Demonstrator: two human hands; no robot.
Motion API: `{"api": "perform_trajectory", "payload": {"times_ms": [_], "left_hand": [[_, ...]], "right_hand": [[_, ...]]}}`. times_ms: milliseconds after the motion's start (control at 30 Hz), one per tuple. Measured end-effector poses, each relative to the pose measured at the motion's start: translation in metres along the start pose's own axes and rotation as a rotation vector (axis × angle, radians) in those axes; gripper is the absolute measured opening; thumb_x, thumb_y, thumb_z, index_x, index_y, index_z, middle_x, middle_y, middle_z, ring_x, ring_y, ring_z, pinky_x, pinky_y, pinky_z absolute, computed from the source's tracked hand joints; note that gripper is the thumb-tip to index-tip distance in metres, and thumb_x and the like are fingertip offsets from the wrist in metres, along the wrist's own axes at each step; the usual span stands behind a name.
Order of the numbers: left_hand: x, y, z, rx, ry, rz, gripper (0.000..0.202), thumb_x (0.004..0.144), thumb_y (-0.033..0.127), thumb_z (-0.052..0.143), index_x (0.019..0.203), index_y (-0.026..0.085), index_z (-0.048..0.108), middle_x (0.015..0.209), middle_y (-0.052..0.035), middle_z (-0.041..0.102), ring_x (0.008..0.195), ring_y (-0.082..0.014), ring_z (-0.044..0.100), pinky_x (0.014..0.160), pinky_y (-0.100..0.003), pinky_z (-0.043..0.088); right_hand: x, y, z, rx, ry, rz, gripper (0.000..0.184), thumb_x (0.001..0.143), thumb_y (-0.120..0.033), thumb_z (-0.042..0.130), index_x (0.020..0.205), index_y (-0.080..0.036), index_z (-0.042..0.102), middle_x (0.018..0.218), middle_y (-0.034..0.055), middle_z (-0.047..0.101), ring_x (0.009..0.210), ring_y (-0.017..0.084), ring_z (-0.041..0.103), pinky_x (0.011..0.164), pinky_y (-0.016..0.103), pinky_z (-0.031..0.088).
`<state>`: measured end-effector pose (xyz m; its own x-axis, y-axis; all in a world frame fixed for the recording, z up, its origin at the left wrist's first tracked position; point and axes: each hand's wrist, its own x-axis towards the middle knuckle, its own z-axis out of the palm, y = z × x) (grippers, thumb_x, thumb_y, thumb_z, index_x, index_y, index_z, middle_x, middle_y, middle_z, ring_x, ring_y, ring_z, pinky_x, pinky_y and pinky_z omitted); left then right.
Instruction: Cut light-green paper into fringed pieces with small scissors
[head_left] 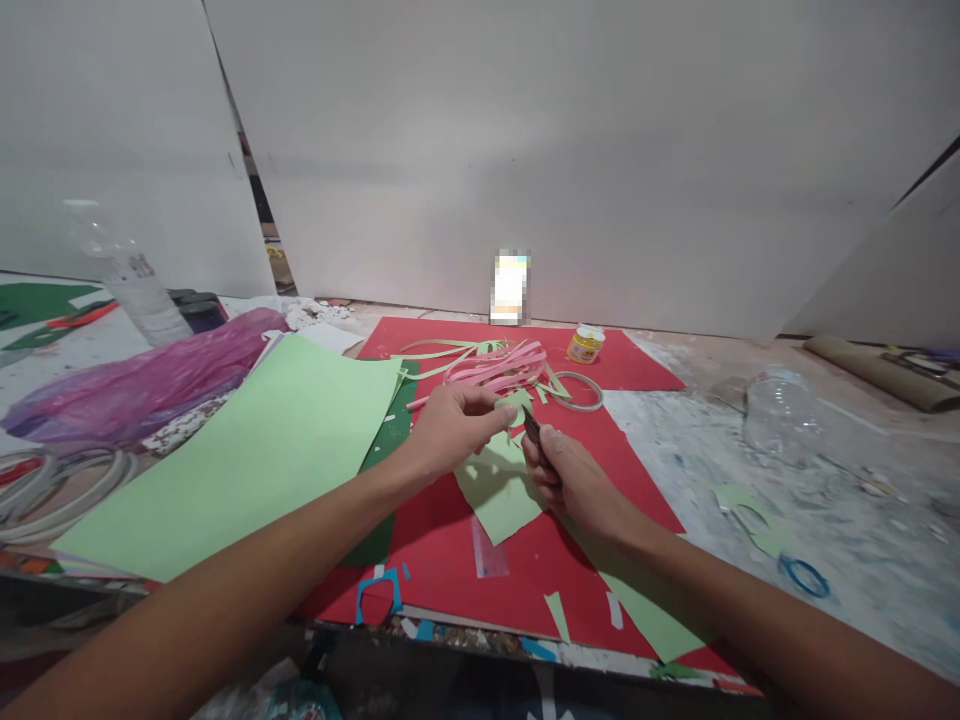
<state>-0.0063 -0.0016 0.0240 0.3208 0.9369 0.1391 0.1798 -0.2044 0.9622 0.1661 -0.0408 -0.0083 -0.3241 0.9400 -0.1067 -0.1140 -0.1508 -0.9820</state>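
Between the thumb and fingers of my left hand (459, 432) is a small piece of light green paper (516, 406). My right hand (574, 472) is closed around a small dark tool (532, 428), its narrow end pointing up and left at that paper. Most of the tool is hidden in the fingers, so its exact kind does not show. Below the hands, a torn light green sheet (499, 490) lies on red card (442, 545). Just beyond them is a loose bundle of pink paper strips (502, 368), with pale green strips (435, 350) alongside.
A large light green sheet (247, 460) covers the left side. Behind stand a yellow jar (586, 346) and a bright phone-like screen (511, 290). A tape ring (600, 392) lies near the strips. Clear bottles (135, 285) and a plastic container (780, 415) flank the work area.
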Motion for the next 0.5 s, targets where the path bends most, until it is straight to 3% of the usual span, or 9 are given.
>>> {"api": "perform_trajectory", "payload": {"times_ms": [267, 500], "left_hand": [[-0.0005, -0.0003, 0.0014, -0.008, 0.034, -0.018, 0.023, 0.079, 0.036, 0.062, 0.064, 0.017, 0.062, 0.051, 0.003, 0.049, 0.047, -0.0087, 0.042, 0.047, -0.024, 0.032], [-0.0011, 0.0038, -0.0006, 0.004, -0.028, -0.001, 0.022, 0.078, 0.036, 0.064, 0.067, 0.017, 0.066, 0.053, 0.0022, 0.05, 0.048, -0.0083, 0.04, 0.047, -0.024, 0.03]], "right_hand": [[-0.0015, -0.0022, 0.0009, -0.005, -0.01, 0.005, 0.043, 0.092, -0.058, 0.041, 0.072, -0.02, 0.038, 0.063, -0.0061, 0.024, 0.052, 0.009, 0.017, 0.047, 0.023, 0.016], [-0.0022, -0.0012, 0.0013, -0.011, 0.001, -0.005, 0.043, 0.092, -0.058, 0.04, 0.073, -0.02, 0.04, 0.064, -0.0056, 0.024, 0.053, 0.01, 0.018, 0.048, 0.024, 0.017]]}}
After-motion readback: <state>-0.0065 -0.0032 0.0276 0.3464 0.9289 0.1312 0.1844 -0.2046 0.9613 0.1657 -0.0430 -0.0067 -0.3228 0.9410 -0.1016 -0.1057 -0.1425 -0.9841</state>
